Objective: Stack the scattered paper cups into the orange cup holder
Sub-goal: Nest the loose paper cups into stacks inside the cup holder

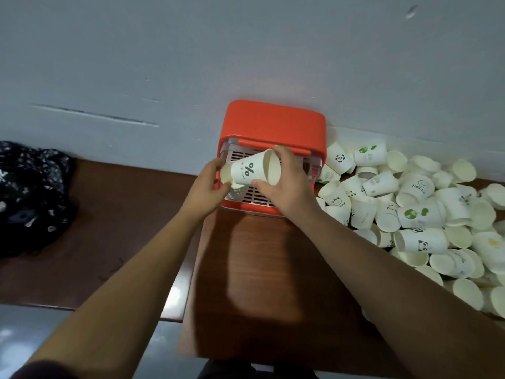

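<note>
Between the fingertips of both hands lies a white paper cup (247, 172), tipped on its side. It is printed with a black percent sign and small grey lettering. Its cream-lined mouth faces the right hand (287, 184), whose thumb and fingers curl round the rim. At its narrow end the left hand (203, 188) grips a second cup (225, 175), plain cream. Just beyond and beneath the fingers sits the orange cup holder (273, 121). Right of the right-hand fingers, a heap of loose cups (426, 214) covers the brown table (273, 269).
</note>
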The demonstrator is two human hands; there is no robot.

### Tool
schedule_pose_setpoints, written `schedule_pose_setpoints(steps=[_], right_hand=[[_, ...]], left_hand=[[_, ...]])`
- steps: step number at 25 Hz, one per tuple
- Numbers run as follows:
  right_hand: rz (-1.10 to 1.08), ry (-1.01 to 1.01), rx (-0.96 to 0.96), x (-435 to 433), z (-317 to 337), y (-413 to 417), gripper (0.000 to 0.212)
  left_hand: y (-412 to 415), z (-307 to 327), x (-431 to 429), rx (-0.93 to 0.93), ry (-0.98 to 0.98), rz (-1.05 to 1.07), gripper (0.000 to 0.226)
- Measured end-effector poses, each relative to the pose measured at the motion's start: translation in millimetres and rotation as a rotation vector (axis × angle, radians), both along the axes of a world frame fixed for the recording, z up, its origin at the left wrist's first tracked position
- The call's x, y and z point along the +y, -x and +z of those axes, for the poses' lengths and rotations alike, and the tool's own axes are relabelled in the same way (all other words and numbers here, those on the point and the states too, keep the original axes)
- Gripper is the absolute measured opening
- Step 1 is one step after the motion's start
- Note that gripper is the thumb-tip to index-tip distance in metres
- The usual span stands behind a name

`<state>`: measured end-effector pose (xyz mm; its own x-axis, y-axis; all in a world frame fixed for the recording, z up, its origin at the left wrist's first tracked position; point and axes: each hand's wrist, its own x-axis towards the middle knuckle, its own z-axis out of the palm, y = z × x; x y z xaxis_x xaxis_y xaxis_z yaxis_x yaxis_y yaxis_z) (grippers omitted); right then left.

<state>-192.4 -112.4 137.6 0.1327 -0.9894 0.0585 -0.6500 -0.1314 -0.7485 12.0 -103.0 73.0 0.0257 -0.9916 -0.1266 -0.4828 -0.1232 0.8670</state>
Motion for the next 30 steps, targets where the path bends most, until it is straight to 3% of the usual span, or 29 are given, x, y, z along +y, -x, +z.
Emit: schedule_pose_setpoints(steps=[4,7,11,15,21,26,30], right_hand=[[0.235,0.22,0.355,-6.3,-14.8,-28.5,0.073],[0.317,0.173,0.505,-7.2,-30.6,-34.9,0.071],[0.283,-0.15,0.24,-7.9,-45.6,-30.0,0.075],[0.148,-0.215,0.201,-12.2,-50.2,-30.2,0.08],[0.169,-0.244,0.115,-3.6,-38.8,-18.6,0.07],[0.17,-0.277,0.208,48.7,-27.5,53.8,0.057],[-0.03,-0.222,0.388,70.6,-29.2,150.9,0.048]], left_hand=[[-10.7,6.5,6.3,0.153,-0.041,0.13,0.028],[-7.2,4.3,8.1,0.213,-0.04,0.096,0.028],[-2.3,-10.6,9.7,0.199,-0.002,-0.056,0.037],[0.4,-13.1,5.1,0.091,-0.011,-0.022,0.046],[8.3,-8.4,5.7,0.031,0.001,0.075,0.038],[26.6,-6.3,41.6,0.021,0.003,0.16,0.029],[93.5,12.5,70.4,0.031,-0.052,-0.081,0.008]])
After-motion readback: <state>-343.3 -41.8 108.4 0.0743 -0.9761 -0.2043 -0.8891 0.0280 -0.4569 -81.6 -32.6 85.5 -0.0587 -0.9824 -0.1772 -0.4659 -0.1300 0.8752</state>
